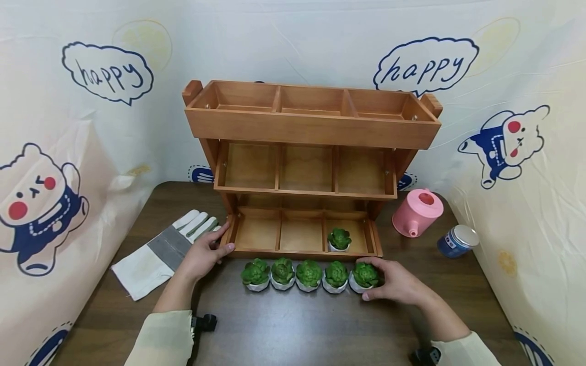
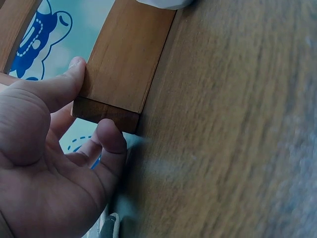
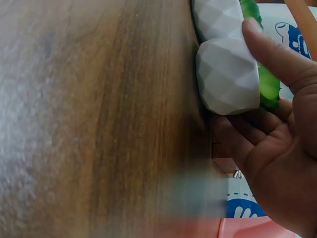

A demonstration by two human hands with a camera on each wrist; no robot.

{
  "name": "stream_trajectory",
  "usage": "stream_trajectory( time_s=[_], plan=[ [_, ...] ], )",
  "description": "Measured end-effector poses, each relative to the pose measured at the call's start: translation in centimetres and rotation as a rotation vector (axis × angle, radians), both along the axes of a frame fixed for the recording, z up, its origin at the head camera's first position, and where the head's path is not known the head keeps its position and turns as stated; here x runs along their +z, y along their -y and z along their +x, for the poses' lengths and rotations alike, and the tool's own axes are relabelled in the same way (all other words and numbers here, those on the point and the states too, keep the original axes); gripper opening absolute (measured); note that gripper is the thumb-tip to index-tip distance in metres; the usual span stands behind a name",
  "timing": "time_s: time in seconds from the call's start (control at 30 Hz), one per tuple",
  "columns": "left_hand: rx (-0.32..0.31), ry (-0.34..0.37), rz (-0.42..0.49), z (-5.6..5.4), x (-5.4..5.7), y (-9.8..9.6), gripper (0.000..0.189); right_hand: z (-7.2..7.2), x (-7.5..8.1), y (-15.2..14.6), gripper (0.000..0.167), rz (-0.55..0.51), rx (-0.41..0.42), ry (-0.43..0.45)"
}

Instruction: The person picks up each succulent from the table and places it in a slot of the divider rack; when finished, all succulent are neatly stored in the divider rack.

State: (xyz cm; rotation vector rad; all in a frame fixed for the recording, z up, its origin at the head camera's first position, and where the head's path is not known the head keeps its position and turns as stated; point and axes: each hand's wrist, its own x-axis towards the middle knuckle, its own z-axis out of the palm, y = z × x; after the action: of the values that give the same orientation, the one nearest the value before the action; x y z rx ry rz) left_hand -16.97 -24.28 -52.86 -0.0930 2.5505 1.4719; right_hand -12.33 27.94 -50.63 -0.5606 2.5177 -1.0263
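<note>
A three-tier wooden shelf [image 1: 313,129] with divided compartments stands at the back of the table. My left hand [image 1: 208,251] grips the left front corner of its lowest tier, thumb on the front board [image 2: 124,54] and fingers round the end. Several small succulents in white faceted pots line up in front of the shelf. Around the rightmost potted succulent [image 1: 364,275], my right hand [image 1: 396,282] has its thumb in front and fingers at the far side; its pot [image 3: 228,77] sits against the neighbouring one. Another potted succulent [image 1: 339,239] sits in the lowest tier's right compartment.
White and grey work gloves [image 1: 160,254] lie left of the shelf, close to my left forearm. To the right stand a pink watering can [image 1: 417,212] and a blue jar with a pale lid [image 1: 458,241]. A printed cloth [image 1: 293,46] hangs behind and along both sides.
</note>
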Motion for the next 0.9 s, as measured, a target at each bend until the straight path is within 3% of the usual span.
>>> stream_trajectory(
  time_s=[0.23, 0.9],
  plan=[
    [0.0, 0.002, -0.009, 0.1, 0.1, 0.1, 0.071, 0.0, -0.1, 0.1, 0.068, 0.023, -0.006, -0.037],
    [-0.008, -0.005, -0.027, 0.1, 0.3, 0.0, 0.07, -0.3, 1.5, -0.1, 0.072, 0.031, -0.003, -0.067]
  ],
)
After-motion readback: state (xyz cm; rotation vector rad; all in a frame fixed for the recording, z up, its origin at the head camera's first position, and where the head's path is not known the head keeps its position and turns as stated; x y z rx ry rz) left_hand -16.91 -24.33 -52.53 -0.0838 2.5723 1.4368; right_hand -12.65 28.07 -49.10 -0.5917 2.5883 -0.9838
